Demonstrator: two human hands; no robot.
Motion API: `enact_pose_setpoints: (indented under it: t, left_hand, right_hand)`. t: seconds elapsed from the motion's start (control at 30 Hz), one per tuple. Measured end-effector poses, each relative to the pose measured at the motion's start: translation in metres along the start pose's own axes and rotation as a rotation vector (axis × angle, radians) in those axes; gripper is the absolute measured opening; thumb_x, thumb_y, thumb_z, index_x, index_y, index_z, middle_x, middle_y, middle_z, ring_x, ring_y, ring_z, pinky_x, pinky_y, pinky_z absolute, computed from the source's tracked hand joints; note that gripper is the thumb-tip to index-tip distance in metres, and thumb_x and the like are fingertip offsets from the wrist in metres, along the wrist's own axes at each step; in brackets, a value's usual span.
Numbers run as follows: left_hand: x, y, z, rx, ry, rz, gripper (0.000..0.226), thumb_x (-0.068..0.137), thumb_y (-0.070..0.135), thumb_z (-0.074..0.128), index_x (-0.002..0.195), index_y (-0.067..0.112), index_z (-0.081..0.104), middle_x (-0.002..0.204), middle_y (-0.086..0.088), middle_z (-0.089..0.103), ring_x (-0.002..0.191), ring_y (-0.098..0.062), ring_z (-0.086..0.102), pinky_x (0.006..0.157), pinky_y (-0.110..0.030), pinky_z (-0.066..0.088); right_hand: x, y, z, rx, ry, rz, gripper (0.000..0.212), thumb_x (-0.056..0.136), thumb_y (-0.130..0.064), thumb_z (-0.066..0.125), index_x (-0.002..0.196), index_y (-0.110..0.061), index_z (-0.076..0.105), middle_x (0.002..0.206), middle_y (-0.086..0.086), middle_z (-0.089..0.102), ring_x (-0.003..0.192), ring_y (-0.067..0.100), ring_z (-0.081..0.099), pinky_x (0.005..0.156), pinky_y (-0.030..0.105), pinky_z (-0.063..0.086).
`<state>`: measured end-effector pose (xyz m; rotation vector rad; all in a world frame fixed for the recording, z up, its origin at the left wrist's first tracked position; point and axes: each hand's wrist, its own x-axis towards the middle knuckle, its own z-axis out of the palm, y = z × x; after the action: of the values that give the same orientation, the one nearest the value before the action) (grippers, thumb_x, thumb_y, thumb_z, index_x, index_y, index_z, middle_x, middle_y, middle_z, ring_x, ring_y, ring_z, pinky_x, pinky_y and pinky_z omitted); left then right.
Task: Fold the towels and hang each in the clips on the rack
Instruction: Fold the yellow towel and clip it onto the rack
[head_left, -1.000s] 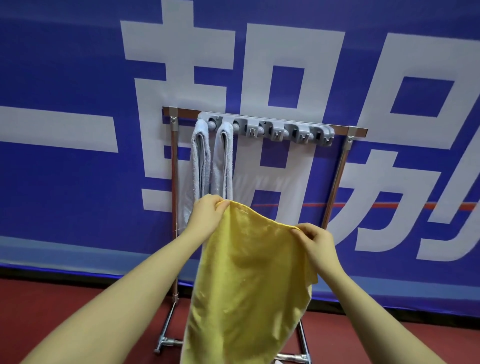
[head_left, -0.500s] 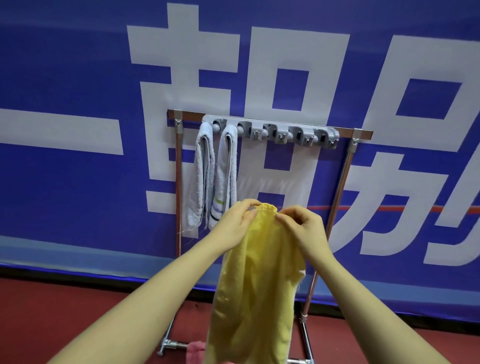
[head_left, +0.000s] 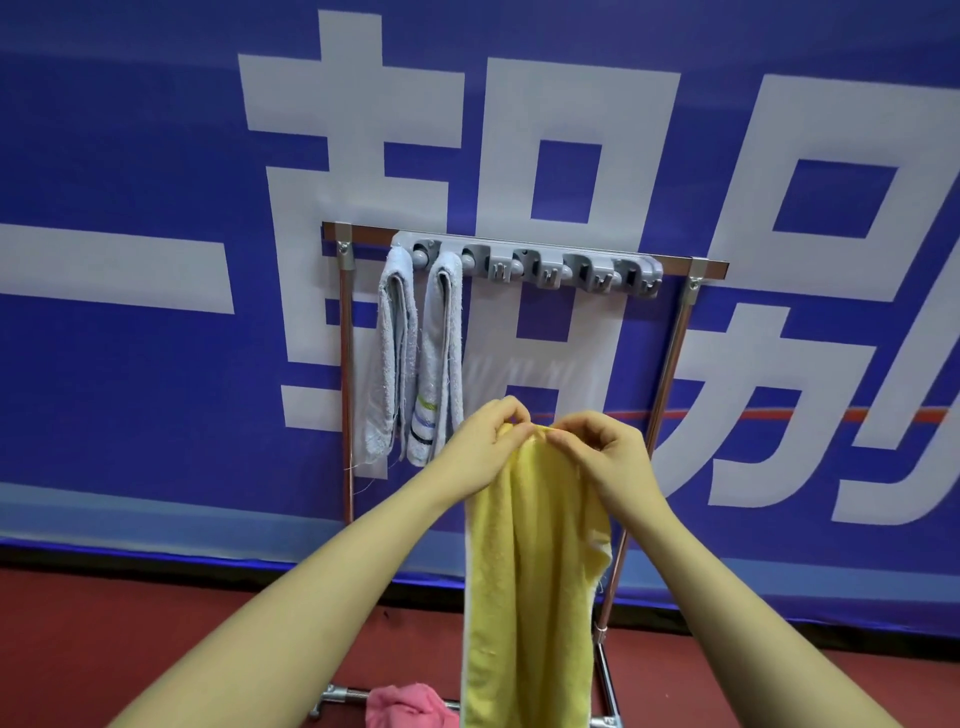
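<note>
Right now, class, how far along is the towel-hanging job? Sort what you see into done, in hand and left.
Done: two pale towels, the plain one and the striped one, hang folded from the two leftmost clips of the clip strip. In hand: the left hand and right hand pinch the top of the yellow towel, folded narrow. Left: clipping it up, then the pink towel on the floor.

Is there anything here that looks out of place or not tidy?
Yes: a pink towel lies crumpled on the red floor at the rack's base, not hung. The two white towels hang neatly in the clips, and both hands hold the yellow towel.
</note>
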<state>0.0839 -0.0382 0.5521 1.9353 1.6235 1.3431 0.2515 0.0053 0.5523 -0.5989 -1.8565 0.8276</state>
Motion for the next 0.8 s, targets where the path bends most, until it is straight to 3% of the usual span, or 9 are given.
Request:
enact_pose_setpoints:
  t: [0.13,0.27,0.4,0.53,0.67,0.8]
  left_hand:
    - [0.006,0.000,-0.003,0.066,0.135,-0.041,0.013,0.097,0.022,0.046,0.085,0.018,0.050,0.091,-0.001,0.055,0.084,-0.014,0.051,0.072,-0.024,0.037]
    - [0.008,-0.009,-0.017,0.087,0.210,-0.099,0.014,0.098,0.020,0.045,0.087,0.013,0.051,0.095,-0.004,0.055,0.086,-0.016,0.051,0.069,-0.018,0.038]
    - [0.007,-0.020,-0.023,0.127,0.228,-0.128,0.015,0.097,0.019,0.046,0.085,0.012,0.051,0.092,-0.004,0.054,0.082,-0.014,0.049,0.064,-0.016,0.036]
    - [0.003,-0.023,-0.027,0.158,0.275,-0.171,0.015,0.097,0.018,0.046,0.084,0.012,0.051,0.092,-0.004,0.054,0.081,-0.016,0.049,0.062,-0.014,0.035]
    - [0.000,-0.024,-0.034,0.226,0.264,-0.189,0.012,0.095,0.019,0.051,0.085,0.013,0.055,0.094,-0.001,0.056,0.083,-0.012,0.049,0.063,-0.016,0.032]
    - [-0.006,-0.026,-0.041,0.267,0.163,-0.193,0.007,0.089,0.015,0.059,0.084,0.015,0.064,0.089,0.005,0.062,0.086,-0.008,0.053,0.077,-0.019,0.035]
  right_hand:
    - [-0.003,0.017,-0.004,-0.095,-0.051,0.106,0.021,0.086,-0.006,0.065,0.086,-0.026,0.070,0.080,-0.012,0.069,0.077,-0.004,0.060,0.068,0.010,0.046]
    - [-0.012,0.034,-0.011,-0.140,-0.018,0.186,0.018,0.089,-0.012,0.063,0.077,-0.024,0.070,0.066,-0.010,0.063,0.064,-0.001,0.054,0.062,0.015,0.044]
    - [-0.012,0.031,-0.008,-0.143,-0.007,0.141,0.021,0.092,-0.017,0.060,0.082,-0.034,0.066,0.081,-0.004,0.063,0.079,0.006,0.057,0.070,0.017,0.045]
    - [-0.011,0.026,-0.001,-0.104,0.012,0.154,0.013,0.093,-0.016,0.059,0.092,-0.027,0.068,0.090,-0.007,0.067,0.089,0.007,0.062,0.074,0.013,0.049]
    - [-0.009,0.022,0.005,-0.057,0.188,0.145,0.006,0.085,-0.014,0.069,0.086,-0.020,0.070,0.080,-0.004,0.069,0.080,0.011,0.065,0.068,0.016,0.054]
    - [-0.006,0.017,0.008,0.005,0.194,0.153,0.007,0.084,-0.012,0.070,0.085,-0.015,0.064,0.080,0.008,0.066,0.075,0.016,0.061,0.066,0.026,0.053]
